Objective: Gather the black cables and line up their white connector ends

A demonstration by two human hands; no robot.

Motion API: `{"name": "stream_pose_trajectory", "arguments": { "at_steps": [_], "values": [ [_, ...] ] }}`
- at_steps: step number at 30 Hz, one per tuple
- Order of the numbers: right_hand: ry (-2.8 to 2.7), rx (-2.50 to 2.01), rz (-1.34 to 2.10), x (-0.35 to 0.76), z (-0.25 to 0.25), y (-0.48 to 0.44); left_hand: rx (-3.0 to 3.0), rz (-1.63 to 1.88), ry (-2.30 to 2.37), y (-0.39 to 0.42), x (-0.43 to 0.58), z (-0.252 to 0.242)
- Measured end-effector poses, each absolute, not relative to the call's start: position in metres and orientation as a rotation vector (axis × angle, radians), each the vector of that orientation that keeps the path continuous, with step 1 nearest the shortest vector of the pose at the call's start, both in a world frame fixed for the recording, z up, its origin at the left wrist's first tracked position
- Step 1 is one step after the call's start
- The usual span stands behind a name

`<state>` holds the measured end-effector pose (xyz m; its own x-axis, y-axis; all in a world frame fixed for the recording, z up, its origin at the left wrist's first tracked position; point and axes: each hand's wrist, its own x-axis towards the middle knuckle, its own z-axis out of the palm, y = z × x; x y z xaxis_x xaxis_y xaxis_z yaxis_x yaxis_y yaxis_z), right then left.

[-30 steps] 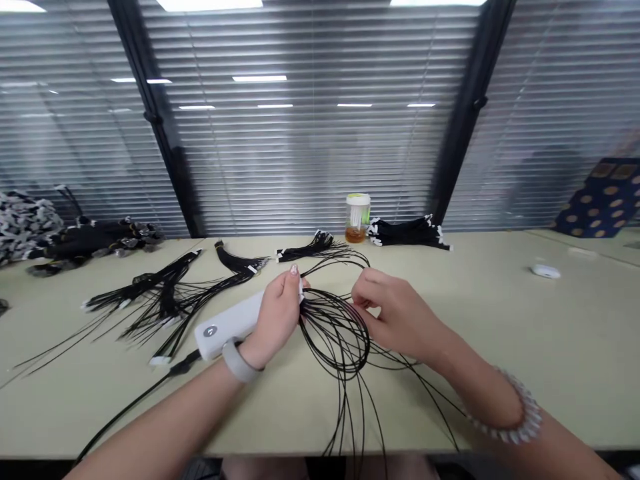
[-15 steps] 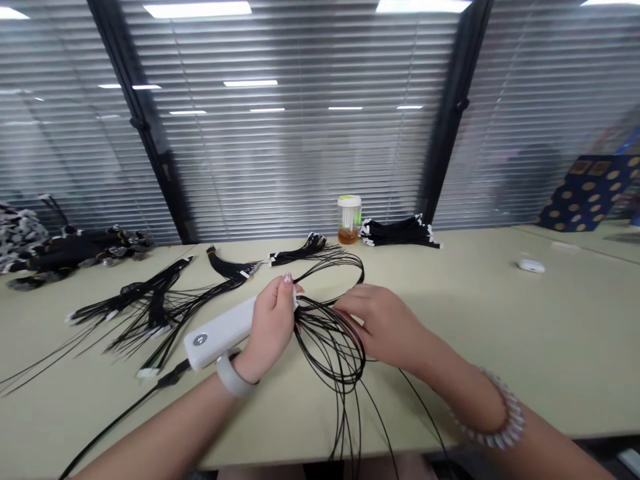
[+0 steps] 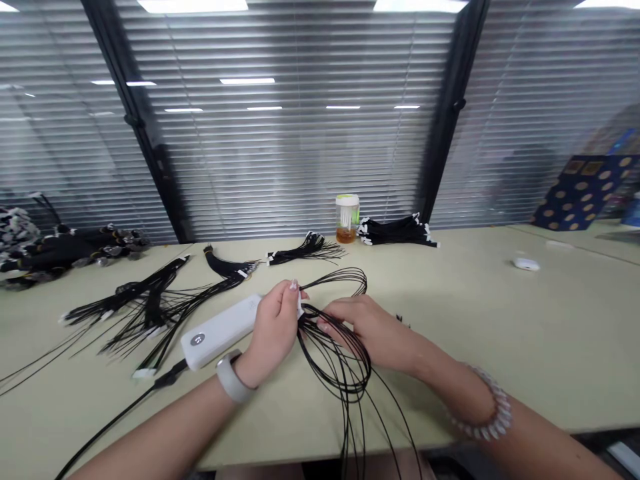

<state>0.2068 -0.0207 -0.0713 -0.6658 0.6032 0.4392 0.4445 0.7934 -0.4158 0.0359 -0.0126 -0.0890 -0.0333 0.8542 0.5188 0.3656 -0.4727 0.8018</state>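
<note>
My left hand (image 3: 277, 319) is closed around a bundle of thin black wires (image 3: 345, 353), thumb on top, close to a small white connector (image 3: 301, 305). From there the wires fan out in loops, some arching behind and others drooping past the table's front edge. Fingers of my right hand (image 3: 367, 330) are curled in among the wires, gripping some close to the connector; the fingertips are partly hidden. Behind my left hand lies a long white device (image 3: 220, 332) with a round button and a black cable (image 3: 113, 425); whether the hand touches it I cannot tell.
Several black wire bundles (image 3: 155, 293) with white ends lie to the left and back. A lidded jar (image 3: 347, 219) of amber liquid stands beside a wire stack (image 3: 397, 231). At right are a white case (image 3: 526, 265) and a dotted navy bag (image 3: 583, 193).
My right hand has moved slightly left, towards my left hand, and the front loops have shifted. The rear wire loop has dropped and drawn closer. My left hand keeps its hold.
</note>
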Motion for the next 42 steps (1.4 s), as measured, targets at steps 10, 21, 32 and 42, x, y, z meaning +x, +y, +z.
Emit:
{"name": "stream_pose_trajectory", "arguments": {
  "at_steps": [10, 21, 32, 42],
  "values": [
    [-2.459, -0.807, 0.213, 0.205, -0.073, -0.024, 1.767, 1.567, 1.229, -0.012, 0.037, -0.094],
    [-2.481, -0.791, 0.250, 0.206, -0.066, -0.029, 1.810, 1.647, 1.309, -0.011, 0.033, -0.088],
    [-2.635, -0.957, 0.114, 0.205, -0.085, -0.023, 2.557, 0.963, 1.506, -0.014, 0.028, -0.082],
    [-2.555, -0.796, 0.645, 0.210, -0.068, -0.015, 2.252, 1.133, 1.238, -0.011, 0.028, -0.076]
  ]
}}
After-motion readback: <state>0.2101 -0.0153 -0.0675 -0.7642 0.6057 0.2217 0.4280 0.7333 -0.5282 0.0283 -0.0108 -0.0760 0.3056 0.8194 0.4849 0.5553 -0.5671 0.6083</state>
